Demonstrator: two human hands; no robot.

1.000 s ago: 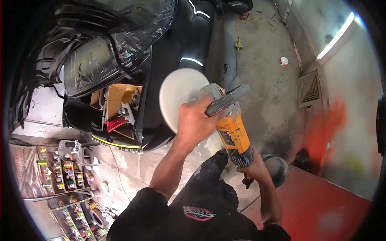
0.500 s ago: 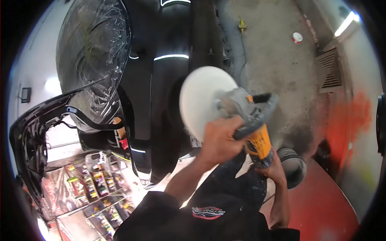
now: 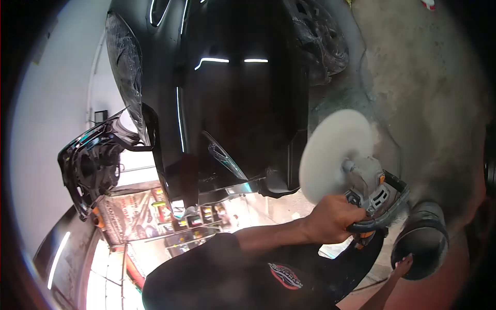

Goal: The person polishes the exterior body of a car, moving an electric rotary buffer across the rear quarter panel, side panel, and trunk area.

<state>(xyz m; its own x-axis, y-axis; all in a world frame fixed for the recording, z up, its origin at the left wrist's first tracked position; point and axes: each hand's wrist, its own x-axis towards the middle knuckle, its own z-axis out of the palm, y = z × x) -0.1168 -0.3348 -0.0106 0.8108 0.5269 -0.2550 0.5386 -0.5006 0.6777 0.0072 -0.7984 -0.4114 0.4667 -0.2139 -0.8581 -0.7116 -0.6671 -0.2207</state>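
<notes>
My left hand (image 3: 333, 219) is wrapped around the dark front handle of a polisher (image 3: 374, 191), yellow-orange and grey. Its large white round pad (image 3: 333, 155) is tilted up and away from me, beside the black car body and apart from it. My right hand (image 3: 404, 264) is off the polisher, over the near side of a dark round bucket (image 3: 429, 219), its fingers partly stretched. Whether it touches the rim I cannot tell. The glossy black car panel (image 3: 248, 113) fills the middle of the view.
A wheel-arch area with a dark wheel (image 3: 323, 44) is at the far right of the car. Plastic film covers a window (image 3: 124, 62). An open black panel (image 3: 93, 165) sticks out at left. Shelves of bottles (image 3: 191, 222) stand behind. Concrete floor (image 3: 413, 93) lies right.
My right hand has let go of the polisher body and moved down right to the bucket. My left hand has carried the polisher rightward. The view has turned.
</notes>
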